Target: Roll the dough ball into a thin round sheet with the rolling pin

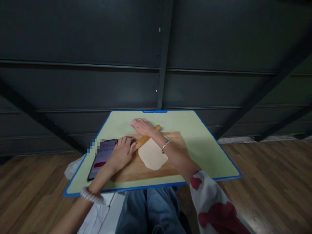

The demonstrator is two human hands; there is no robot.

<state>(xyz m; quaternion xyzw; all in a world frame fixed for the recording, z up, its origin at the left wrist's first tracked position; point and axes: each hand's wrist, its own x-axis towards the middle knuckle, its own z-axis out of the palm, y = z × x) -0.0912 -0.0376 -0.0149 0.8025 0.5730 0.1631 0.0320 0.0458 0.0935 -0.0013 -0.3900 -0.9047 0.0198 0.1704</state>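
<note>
A wooden rolling pin point(141, 141) lies slantwise over a thin, pale sheet of rolled dough point(153, 155), along its upper left edge. My left hand point(122, 150) is closed over the near left end of the pin, its thumb beside the wood. Across the pin's far part rests my right hand point(142, 125), palm down with fingers stretched out flat to the left. My right forearm passes over the dough's right side and hides some of it. Beneath the dough is a wooden board point(136, 174).
The board sits on a pale green folding table point(202, 143) with a blue rim. A phone point(103, 159) with a lit screen lies left of my left hand. Dark metal panels point(97, 87) stand behind the table. A white plastic bag point(73, 167) shows at the left.
</note>
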